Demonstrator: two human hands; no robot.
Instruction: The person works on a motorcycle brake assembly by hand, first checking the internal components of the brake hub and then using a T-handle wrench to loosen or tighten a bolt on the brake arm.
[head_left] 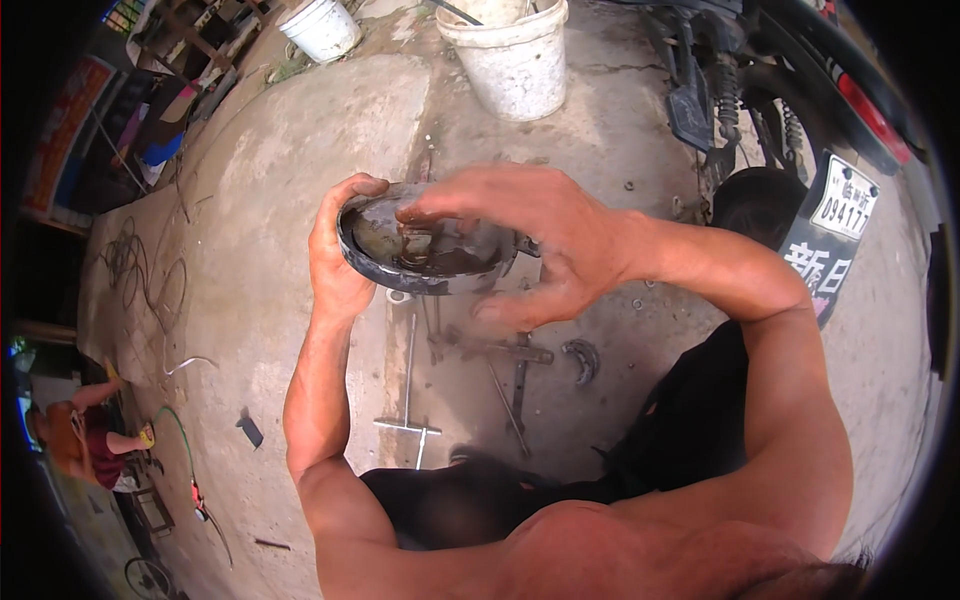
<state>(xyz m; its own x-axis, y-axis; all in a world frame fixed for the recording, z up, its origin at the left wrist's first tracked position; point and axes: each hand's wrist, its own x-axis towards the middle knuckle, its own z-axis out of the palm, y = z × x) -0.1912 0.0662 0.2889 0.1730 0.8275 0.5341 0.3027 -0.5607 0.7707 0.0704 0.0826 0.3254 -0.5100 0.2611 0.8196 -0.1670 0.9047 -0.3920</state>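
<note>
Greasy dark metal fills the middle of the frame: a round drum (428, 250), dish-shaped and open side up, is held above the concrete floor (250, 200). The left hand (335, 250) is clamped on its left rim, thumb over the edge. The right hand (530, 245) is spread over the drum with fingers apart, fingertips dipping into the hollow and gripping nothing that can be seen. The inside looks wet and grimy, so cleaning or inspection seems under way rather than finished; refitting appears yet to come, since a curved shoe (583, 360), a T-handled wrench (408, 400) and other tools (500, 370) lie loose on the floor below. At upper centre stand two white buckets (515, 60). At right a white rectangular plate (843, 200) hangs on a parked motorbike (760, 100), above a black flap with white characters. A red and yellow sign (62, 135) sits at far upper left.
</note>
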